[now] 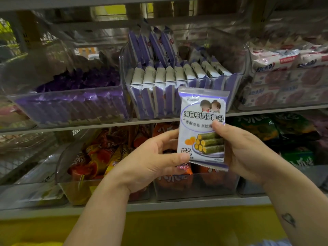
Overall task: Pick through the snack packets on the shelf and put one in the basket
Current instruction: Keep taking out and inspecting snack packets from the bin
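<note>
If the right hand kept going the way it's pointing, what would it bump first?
Probably the front of the clear bin of purple packets, led by the packet the right hand holds; depth is unclear.

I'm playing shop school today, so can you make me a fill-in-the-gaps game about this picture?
The left hand and right hand together grip ____ snack packet.
Its top and bottom edges are coloured ____.
The clear bin of matching packets sits one shelf ____ the orange packets.
Missing words: one; purple; above.
</note>
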Demonstrator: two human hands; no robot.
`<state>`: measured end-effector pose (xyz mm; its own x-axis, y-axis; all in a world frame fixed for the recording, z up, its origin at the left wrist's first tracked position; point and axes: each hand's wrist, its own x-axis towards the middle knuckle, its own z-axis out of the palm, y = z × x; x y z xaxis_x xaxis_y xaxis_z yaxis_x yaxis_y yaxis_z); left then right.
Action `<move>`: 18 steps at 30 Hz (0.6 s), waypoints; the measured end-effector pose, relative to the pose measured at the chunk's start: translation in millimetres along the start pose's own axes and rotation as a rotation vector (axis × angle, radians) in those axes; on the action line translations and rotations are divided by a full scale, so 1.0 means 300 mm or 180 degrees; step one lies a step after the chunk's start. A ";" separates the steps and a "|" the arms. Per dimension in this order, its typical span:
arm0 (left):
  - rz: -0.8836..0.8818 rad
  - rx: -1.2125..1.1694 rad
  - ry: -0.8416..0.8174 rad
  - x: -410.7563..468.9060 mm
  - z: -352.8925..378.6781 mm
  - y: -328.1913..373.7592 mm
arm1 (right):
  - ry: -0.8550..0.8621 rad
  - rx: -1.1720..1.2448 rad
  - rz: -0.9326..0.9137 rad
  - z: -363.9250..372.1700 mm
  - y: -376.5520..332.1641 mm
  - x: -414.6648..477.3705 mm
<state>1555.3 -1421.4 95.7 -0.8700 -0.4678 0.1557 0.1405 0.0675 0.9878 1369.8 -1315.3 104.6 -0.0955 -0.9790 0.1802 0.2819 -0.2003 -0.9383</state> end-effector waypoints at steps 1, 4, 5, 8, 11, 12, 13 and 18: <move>0.0106 -0.0014 0.0016 0.000 0.003 0.001 | 0.0039 0.0045 -0.0074 0.008 -0.004 -0.001; 0.0452 -0.0109 0.0090 0.001 0.013 0.008 | 0.0194 0.0253 -0.0254 0.030 -0.014 -0.004; 0.0552 -0.0158 0.0111 0.003 0.016 0.010 | 0.0229 0.0328 -0.0294 0.035 -0.017 -0.003; 0.0743 -0.0192 0.0159 0.009 0.026 0.012 | 0.0328 0.0510 -0.0361 0.047 -0.024 -0.005; 0.0829 -0.0063 0.0184 0.013 0.029 0.009 | 0.0398 0.0589 -0.0388 0.056 -0.026 -0.008; 0.0859 -0.0031 0.0166 0.014 0.028 0.009 | 0.0438 0.0616 -0.0392 0.058 -0.027 -0.009; 0.0897 0.0007 0.0146 0.014 0.028 0.008 | 0.0483 0.0640 -0.0394 0.060 -0.028 -0.009; 0.1051 0.0118 0.0150 0.014 0.026 0.010 | 0.0574 0.0589 -0.0445 0.073 -0.038 -0.013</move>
<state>1548.5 -1416.3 99.2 -0.7573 -0.4555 0.4679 0.3933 0.2538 0.8837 1387.8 -1310.1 121.1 -0.3093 -0.9220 0.2330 0.4218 -0.3526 -0.8353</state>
